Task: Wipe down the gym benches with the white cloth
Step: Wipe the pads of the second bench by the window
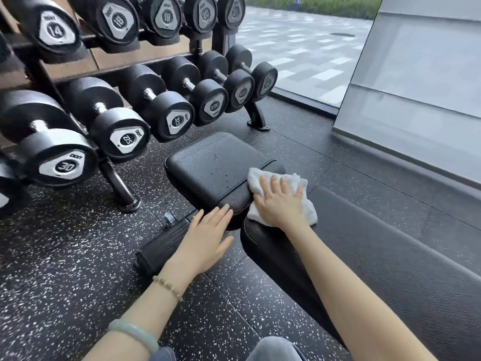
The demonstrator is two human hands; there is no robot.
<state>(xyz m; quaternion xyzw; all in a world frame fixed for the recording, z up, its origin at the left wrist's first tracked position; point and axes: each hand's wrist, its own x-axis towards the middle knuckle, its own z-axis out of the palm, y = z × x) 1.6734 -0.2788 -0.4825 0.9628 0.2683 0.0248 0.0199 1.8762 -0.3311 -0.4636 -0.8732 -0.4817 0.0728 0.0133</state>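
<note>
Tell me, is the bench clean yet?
Not yet. Nothing looks finished. The right hand presses the white cloth where the seat pad meets the long pad; the left hand rests on the seat pad's edge. Droplets dot the seat pad, and the long pad awaits.

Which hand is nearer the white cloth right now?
Right. The right hand lies flat on the white cloth, pressing it onto the bench. The left hand is beside it, fingertips at the seat pad's near edge, clear of the cloth.

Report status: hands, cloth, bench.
Right hand flat on white cloth, at bench pad joint. Left hand open, fingertips at seat pad edge. Droplets on seat pad; nothing obstructing.
</note>
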